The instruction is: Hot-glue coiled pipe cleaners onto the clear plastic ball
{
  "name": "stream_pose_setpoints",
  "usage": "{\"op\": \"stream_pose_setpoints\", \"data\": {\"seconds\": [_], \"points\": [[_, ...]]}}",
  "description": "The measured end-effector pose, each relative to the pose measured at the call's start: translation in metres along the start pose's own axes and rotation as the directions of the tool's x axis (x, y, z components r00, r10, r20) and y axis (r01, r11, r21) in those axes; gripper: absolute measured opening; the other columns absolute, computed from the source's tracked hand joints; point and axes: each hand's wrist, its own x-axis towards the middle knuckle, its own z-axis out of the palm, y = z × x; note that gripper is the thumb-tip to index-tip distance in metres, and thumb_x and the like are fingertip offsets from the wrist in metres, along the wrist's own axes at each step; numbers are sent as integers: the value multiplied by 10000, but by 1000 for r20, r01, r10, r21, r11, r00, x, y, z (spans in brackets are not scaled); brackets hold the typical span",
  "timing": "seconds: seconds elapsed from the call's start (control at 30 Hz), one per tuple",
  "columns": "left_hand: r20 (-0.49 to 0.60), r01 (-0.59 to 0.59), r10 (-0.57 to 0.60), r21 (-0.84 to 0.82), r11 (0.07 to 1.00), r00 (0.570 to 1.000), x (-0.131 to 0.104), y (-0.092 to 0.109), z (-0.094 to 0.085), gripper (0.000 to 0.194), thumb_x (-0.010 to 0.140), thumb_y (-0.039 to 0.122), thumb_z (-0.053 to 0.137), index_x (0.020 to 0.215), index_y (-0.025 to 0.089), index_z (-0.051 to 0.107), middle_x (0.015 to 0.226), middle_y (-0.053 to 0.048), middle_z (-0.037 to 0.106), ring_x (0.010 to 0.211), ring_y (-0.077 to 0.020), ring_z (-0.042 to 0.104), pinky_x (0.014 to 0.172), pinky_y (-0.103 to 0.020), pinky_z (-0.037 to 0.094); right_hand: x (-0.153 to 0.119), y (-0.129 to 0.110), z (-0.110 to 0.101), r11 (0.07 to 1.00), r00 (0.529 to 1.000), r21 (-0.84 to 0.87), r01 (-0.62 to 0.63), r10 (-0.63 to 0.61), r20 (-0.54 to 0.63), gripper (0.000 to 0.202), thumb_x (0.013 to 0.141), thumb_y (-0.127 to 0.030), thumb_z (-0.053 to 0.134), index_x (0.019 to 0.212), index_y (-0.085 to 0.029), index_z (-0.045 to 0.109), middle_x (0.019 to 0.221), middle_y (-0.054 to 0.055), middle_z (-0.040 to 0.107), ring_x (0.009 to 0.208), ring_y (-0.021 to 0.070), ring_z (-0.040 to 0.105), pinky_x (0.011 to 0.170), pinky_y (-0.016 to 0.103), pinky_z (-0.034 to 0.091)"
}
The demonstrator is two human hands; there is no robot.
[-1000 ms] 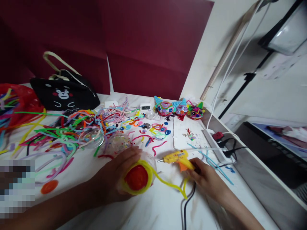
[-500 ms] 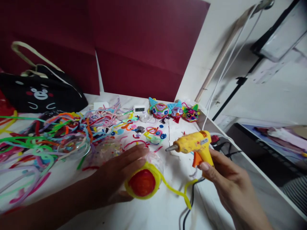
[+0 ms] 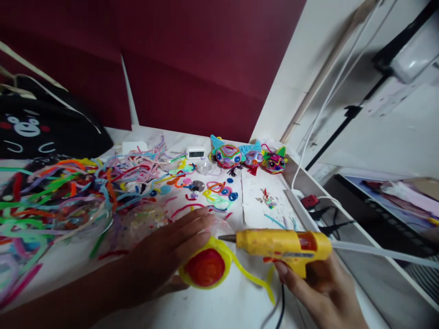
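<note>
My left hand [image 3: 178,249] is closed around a clear plastic ball [image 3: 219,225], mostly hidden behind the fingers. The end facing me has a red-orange disc [image 3: 206,268] ringed by a yellow pipe cleaner [image 3: 248,274], whose loose tail trails down to the right. In my right hand [image 3: 317,283] is a yellow hot glue gun [image 3: 279,244], gripped by its handle with the thumb near the orange trigger. Its metal nozzle points left, at the upper right edge of the yellow ring; whether it touches, I cannot tell. A translucent glue stick [image 3: 384,253] sticks out of its back.
Piled pipe cleaners [image 3: 78,183] cover the left side, before a black bag [image 3: 44,123]. Decorated animal-head balls [image 3: 228,156] stand at the back, near a small digital clock [image 3: 195,152]. A power strip [image 3: 302,208] with plugs lies along the right edge.
My right hand has turned the glue gun level and brought its nozzle down and left to the yellow ring. My left hand keeps its hold. The view has shifted slightly right.
</note>
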Motion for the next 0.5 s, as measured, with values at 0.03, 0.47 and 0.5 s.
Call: {"op": "stream_pose_setpoints", "data": {"seconds": [0.03, 0.47, 0.5], "points": [[-2, 3, -3, 8, 1000, 1000, 0, 0, -1, 615, 1022, 316, 581, 1559, 118, 356, 1543, -223, 541, 1555, -308, 352, 1229, -490, 424, -2, 1, 1, 1000, 1000, -10, -6, 6, 0, 270, 867, -443, 793, 1046, -293, 657, 909, 40, 758, 704, 199, 710, 487, 214, 538], [44, 6, -7, 27, 1000, 999, 3, 1, 2, 631, 988, 298, 643, 1527, 110, 374, 1481, -214, 606, 1548, -286, 371, 1245, -459, 397, -7, 17, 0, 999, 1000, -48, 20, -20, 8, 329, 896, -445, 755, 1173, -321, 627, 1089, 66, 670, 806, 213, 686, 457, 226, 493], [53, 9, -11, 32, 999, 999, 3, 1, 2, 652, 979, 294, 656, 1535, 116, 366, 1480, -210, 609, 1539, -295, 385, 1237, -466, 410, -8, 18, -1, 998, 1000, -53, 19, -18, 14, 338, 896, -442, 755, 1183, -321, 623, 1086, 68, 670, 818, 218, 687, 458, 226, 496]]}}
